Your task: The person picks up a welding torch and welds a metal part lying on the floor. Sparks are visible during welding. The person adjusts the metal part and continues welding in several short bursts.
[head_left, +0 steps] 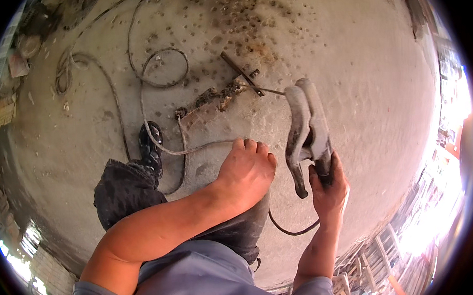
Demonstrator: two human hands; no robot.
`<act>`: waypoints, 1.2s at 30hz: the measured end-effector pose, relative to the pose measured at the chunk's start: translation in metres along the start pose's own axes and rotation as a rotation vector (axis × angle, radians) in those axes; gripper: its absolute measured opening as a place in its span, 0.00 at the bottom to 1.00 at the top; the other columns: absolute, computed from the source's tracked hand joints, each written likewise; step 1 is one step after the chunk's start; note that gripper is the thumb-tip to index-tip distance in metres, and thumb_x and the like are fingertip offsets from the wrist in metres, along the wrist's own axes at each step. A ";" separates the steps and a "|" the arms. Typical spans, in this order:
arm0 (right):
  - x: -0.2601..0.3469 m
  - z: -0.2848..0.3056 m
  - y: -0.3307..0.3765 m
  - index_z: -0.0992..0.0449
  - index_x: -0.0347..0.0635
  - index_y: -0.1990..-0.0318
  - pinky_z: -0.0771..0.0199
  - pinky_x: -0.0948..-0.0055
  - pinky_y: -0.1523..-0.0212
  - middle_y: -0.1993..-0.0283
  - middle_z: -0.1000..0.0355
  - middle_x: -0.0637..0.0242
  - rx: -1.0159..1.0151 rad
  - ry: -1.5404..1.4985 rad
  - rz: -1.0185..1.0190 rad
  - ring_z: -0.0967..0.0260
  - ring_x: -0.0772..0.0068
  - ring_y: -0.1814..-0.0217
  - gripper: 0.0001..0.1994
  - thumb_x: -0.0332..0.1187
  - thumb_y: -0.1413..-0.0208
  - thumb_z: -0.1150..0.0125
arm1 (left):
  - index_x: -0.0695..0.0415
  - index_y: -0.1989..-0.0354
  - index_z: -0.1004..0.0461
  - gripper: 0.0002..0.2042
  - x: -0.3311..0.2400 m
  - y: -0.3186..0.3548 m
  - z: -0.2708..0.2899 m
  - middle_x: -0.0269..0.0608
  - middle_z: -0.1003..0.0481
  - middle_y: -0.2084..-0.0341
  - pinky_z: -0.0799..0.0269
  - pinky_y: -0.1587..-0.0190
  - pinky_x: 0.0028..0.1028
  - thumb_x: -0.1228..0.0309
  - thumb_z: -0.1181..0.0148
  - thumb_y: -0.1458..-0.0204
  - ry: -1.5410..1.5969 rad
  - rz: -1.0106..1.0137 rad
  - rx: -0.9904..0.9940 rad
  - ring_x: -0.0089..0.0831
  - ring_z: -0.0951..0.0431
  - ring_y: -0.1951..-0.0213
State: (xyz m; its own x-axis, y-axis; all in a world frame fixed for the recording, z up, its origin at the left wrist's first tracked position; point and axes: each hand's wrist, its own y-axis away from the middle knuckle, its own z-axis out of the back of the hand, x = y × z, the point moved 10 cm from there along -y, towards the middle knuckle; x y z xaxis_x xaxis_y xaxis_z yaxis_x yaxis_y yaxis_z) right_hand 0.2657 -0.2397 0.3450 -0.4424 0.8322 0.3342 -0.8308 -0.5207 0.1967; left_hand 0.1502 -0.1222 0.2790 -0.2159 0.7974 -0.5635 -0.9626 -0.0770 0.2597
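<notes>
My right hand (330, 191) is closed around the dark handle of a worn grey welding electrode holder (307, 119). From its jaws a thin welding rod (265, 89) points left, its far end over a rusty metal piece (212, 105) on the ground. A dark flat bar (242, 74) lies slantwise at that piece's upper end. My left hand (249, 166) is curled shut above my right knee. A grey cable (199, 147) runs up to its fingertips; whether they grip it or it passes behind, I cannot tell.
More cable (165, 85) loops over the stained concrete floor (375, 116). One cable end meets the rusty piece's lower left corner. My black shoe (151, 144) stands beside that cable. At lower right lie stacked wooden strips (371, 267); clutter (33, 38) lines the upper left edge.
</notes>
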 end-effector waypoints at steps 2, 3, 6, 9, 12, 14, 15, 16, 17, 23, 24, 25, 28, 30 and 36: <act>0.000 -0.004 -0.001 0.29 0.44 0.40 0.23 0.62 0.55 0.53 0.22 0.51 0.031 -0.017 -0.027 0.22 0.50 0.52 0.27 0.33 0.50 0.31 | 0.59 0.59 0.22 0.17 0.001 -0.001 0.000 0.43 0.24 0.62 0.33 0.49 0.41 0.59 0.35 0.50 -0.003 0.006 0.018 0.40 0.24 0.55; 0.001 -0.003 -0.002 0.29 0.44 0.40 0.23 0.61 0.55 0.53 0.22 0.51 0.040 -0.024 -0.040 0.22 0.49 0.52 0.27 0.33 0.50 0.31 | 0.59 0.59 0.22 0.17 0.001 0.000 0.001 0.43 0.24 0.62 0.34 0.49 0.41 0.59 0.35 0.50 0.002 0.003 -0.004 0.40 0.24 0.55; 0.000 -0.005 -0.002 0.29 0.44 0.40 0.22 0.61 0.55 0.53 0.22 0.51 0.060 0.054 -0.050 0.22 0.50 0.53 0.28 0.33 0.50 0.31 | 0.58 0.60 0.22 0.16 0.001 0.002 0.002 0.42 0.24 0.62 0.34 0.49 0.40 0.59 0.35 0.50 0.005 0.001 -0.036 0.40 0.24 0.56; 0.003 0.000 -0.002 0.29 0.44 0.40 0.22 0.61 0.55 0.53 0.22 0.52 0.037 0.020 -0.073 0.21 0.50 0.53 0.28 0.34 0.50 0.30 | 0.58 0.61 0.22 0.14 0.002 0.001 0.001 0.42 0.24 0.62 0.33 0.50 0.39 0.60 0.36 0.49 0.005 0.012 0.011 0.39 0.24 0.55; 0.001 -0.008 -0.008 0.29 0.44 0.40 0.22 0.63 0.57 0.55 0.22 0.52 0.096 0.077 -0.068 0.21 0.53 0.54 0.27 0.34 0.49 0.31 | 0.58 0.61 0.22 0.13 0.004 0.001 0.005 0.43 0.23 0.60 0.31 0.52 0.38 0.61 0.38 0.47 -0.001 0.016 0.025 0.38 0.24 0.55; 0.016 -0.002 -0.013 0.29 0.43 0.40 0.23 0.64 0.59 0.57 0.22 0.51 0.107 -0.086 -0.042 0.21 0.53 0.57 0.26 0.33 0.48 0.32 | 0.58 0.61 0.22 0.13 0.004 0.001 0.010 0.43 0.23 0.60 0.30 0.52 0.37 0.61 0.39 0.46 -0.036 0.011 0.008 0.37 0.24 0.55; 0.018 0.006 -0.011 0.29 0.43 0.41 0.23 0.64 0.60 0.58 0.22 0.50 0.040 -0.065 0.020 0.21 0.52 0.59 0.25 0.32 0.48 0.33 | 0.58 0.60 0.22 0.13 0.004 -0.002 0.011 0.43 0.23 0.61 0.30 0.52 0.37 0.60 0.40 0.46 -0.036 0.006 0.018 0.37 0.24 0.54; 0.018 0.010 -0.006 0.29 0.42 0.41 0.23 0.64 0.61 0.59 0.22 0.50 -0.013 -0.044 0.072 0.21 0.52 0.60 0.25 0.31 0.48 0.33 | 0.58 0.60 0.22 0.14 0.003 -0.001 0.009 0.43 0.23 0.61 0.30 0.52 0.36 0.60 0.40 0.46 -0.028 0.004 0.045 0.36 0.25 0.54; 0.011 0.007 -0.004 0.29 0.40 0.41 0.22 0.63 0.63 0.60 0.22 0.49 -0.007 -0.052 -0.004 0.21 0.52 0.63 0.24 0.29 0.48 0.34 | 0.58 0.60 0.22 0.14 0.002 0.001 0.005 0.43 0.23 0.61 0.30 0.52 0.36 0.59 0.40 0.45 -0.020 0.001 0.071 0.36 0.25 0.54; 0.012 0.002 -0.008 0.29 0.40 0.40 0.22 0.62 0.60 0.57 0.22 0.48 0.026 0.009 0.020 0.21 0.50 0.57 0.27 0.34 0.49 0.32 | 0.58 0.61 0.22 0.16 0.001 0.000 0.006 0.43 0.23 0.65 0.30 0.53 0.39 0.57 0.38 0.48 -0.064 -0.006 -0.053 0.39 0.23 0.60; 0.010 0.004 -0.007 0.29 0.42 0.40 0.22 0.61 0.59 0.56 0.22 0.48 0.026 -0.019 -0.042 0.21 0.49 0.57 0.28 0.34 0.49 0.32 | 0.59 0.61 0.22 0.16 0.003 -0.002 0.006 0.43 0.23 0.65 0.31 0.53 0.40 0.57 0.37 0.49 -0.040 -0.001 -0.035 0.39 0.23 0.59; 0.009 0.005 -0.007 0.30 0.43 0.39 0.23 0.61 0.58 0.55 0.23 0.47 0.026 -0.046 -0.104 0.21 0.48 0.56 0.28 0.34 0.49 0.32 | 0.59 0.61 0.22 0.16 0.003 -0.001 0.006 0.44 0.23 0.65 0.31 0.52 0.40 0.58 0.36 0.50 -0.015 0.005 -0.017 0.40 0.23 0.59; 0.006 -0.003 -0.008 0.30 0.44 0.38 0.23 0.60 0.56 0.54 0.23 0.47 0.082 0.119 -0.066 0.22 0.47 0.54 0.29 0.34 0.50 0.31 | 0.59 0.62 0.21 0.16 0.002 0.005 0.011 0.44 0.24 0.64 0.32 0.52 0.41 0.60 0.34 0.52 0.022 -0.014 -0.065 0.40 0.24 0.58; 0.007 -0.004 -0.007 0.30 0.43 0.39 0.23 0.60 0.56 0.53 0.23 0.47 0.087 0.061 -0.027 0.22 0.47 0.53 0.29 0.34 0.49 0.32 | 0.60 0.63 0.21 0.15 0.000 0.005 0.011 0.44 0.24 0.64 0.32 0.52 0.42 0.60 0.34 0.53 0.028 -0.014 -0.081 0.41 0.24 0.58; -0.014 -0.015 -0.007 0.31 0.41 0.38 0.23 0.62 0.54 0.54 0.22 0.48 0.100 -0.100 -0.117 0.21 0.52 0.52 0.29 0.33 0.48 0.34 | 0.60 0.64 0.21 0.15 0.002 0.002 0.013 0.45 0.23 0.65 0.31 0.53 0.41 0.61 0.33 0.53 0.053 -0.001 -0.095 0.42 0.23 0.59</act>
State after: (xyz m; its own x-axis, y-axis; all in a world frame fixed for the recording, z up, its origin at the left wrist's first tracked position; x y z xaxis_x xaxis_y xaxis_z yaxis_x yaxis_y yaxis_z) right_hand 0.2729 -0.2447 0.3247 -0.3050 0.8677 0.3924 -0.8349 -0.4419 0.3282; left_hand 0.1500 -0.1134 0.2888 -0.2208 0.7650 -0.6050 -0.9735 -0.1347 0.1850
